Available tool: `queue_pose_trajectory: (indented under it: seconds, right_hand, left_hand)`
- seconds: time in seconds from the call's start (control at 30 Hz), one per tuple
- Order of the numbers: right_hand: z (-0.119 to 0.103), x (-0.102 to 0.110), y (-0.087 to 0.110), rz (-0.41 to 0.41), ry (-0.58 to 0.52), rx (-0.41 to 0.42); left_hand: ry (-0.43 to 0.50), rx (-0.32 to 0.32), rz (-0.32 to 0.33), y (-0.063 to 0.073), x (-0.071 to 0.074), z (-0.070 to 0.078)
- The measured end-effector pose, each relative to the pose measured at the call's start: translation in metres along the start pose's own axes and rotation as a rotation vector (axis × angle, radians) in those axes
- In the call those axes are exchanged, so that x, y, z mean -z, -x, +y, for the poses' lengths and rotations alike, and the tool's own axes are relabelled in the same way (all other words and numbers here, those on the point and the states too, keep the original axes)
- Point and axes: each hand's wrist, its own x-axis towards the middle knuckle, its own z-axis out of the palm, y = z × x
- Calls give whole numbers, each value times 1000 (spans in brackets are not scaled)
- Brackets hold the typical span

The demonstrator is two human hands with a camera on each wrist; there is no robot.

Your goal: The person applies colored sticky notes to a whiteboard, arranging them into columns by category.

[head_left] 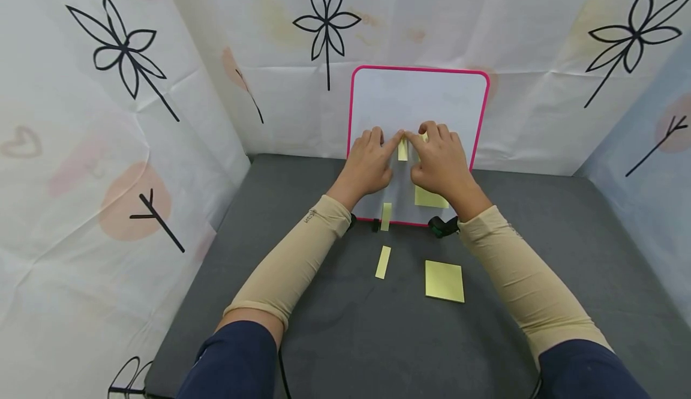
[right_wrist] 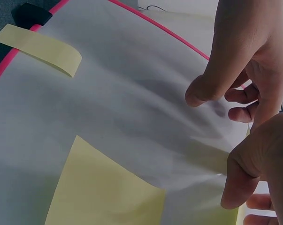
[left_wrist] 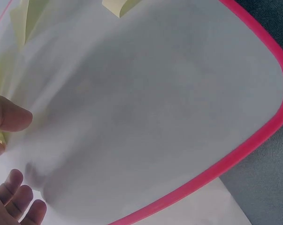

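My left hand (head_left: 369, 162) and right hand (head_left: 442, 158) meet at a small yellow paper strip (head_left: 403, 149) on a pink-edged whiteboard (head_left: 421, 96). Both index fingers are extended, with their tips touching the strip's top end. In the right wrist view, both thumbs stand off the board. A square yellow sticky note (head_left: 430, 197) is on the board below my right hand, its lower edge lifting in the right wrist view (right_wrist: 113, 187). Another yellow piece (head_left: 423, 137) is mostly hidden behind that hand. A second strip (head_left: 385, 216) overlaps the board's bottom edge, curling outward.
The whiteboard leans against a white patterned cloth backdrop (head_left: 270, 27) at the back of the dark grey table (head_left: 335, 327). A loose yellow strip (head_left: 382, 262) and a yellow sticky note pad (head_left: 444, 281) lie in front. Black clips (head_left: 375, 225) sit at the board's lower edge.
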Motion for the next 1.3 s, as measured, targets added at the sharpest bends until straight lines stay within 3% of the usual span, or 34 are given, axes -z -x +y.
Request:
queue_pose_trajectory:
  seconds: [0.5,0.77,0.93,1.1,1.2,1.3]
  right_hand:
    - [1,1,4,-41,17,-47]
    - [-1,5,10,5,-28,-35]
    - [-6,6,30,105,-107,15]
    - [-18,3,61,193,-211,83]
    - [-27,-3,79,216,-295,125]
    - [-39,-12,98,179,-402,144]
  left_hand:
    - [-16,9,-9,1,-5,0]
    - [-5,-2,-12,10,-3,0]
    - [19,-21,-7,29,-2,2]
    - [98,-73,17,61,-3,7]
    - [185,-108,31,83,-5,12]
    - [275,-143,21,104,-9,16]
